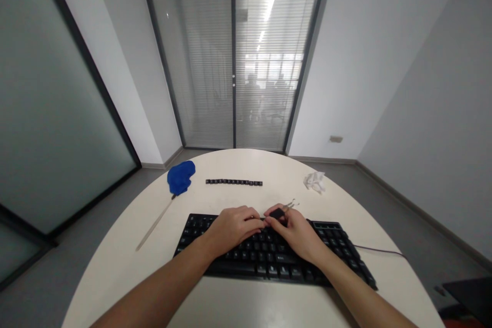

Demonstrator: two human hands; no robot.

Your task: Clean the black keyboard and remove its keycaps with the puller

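Note:
A black keyboard (246,255) lies across the front of the round table, under both hands. My right hand (298,230) is closed round a keycap puller (277,213) with a black handle; its thin metal wires point up and away to the right. My left hand (234,228) is over the keyboard's upper middle, fingers drawn together in a pinch. Its fingertips meet those of my right hand, and anything between them is too small to make out. Farther back, several black keycaps (233,182) stand in a straight row on the table.
A blue cloth (180,177) lies at the table's left, touching the end of a thin pale stick (156,224). Crumpled white tissue (315,182) is at the back right. The keyboard's cable (380,250) runs off to the right edge of the white table (246,161).

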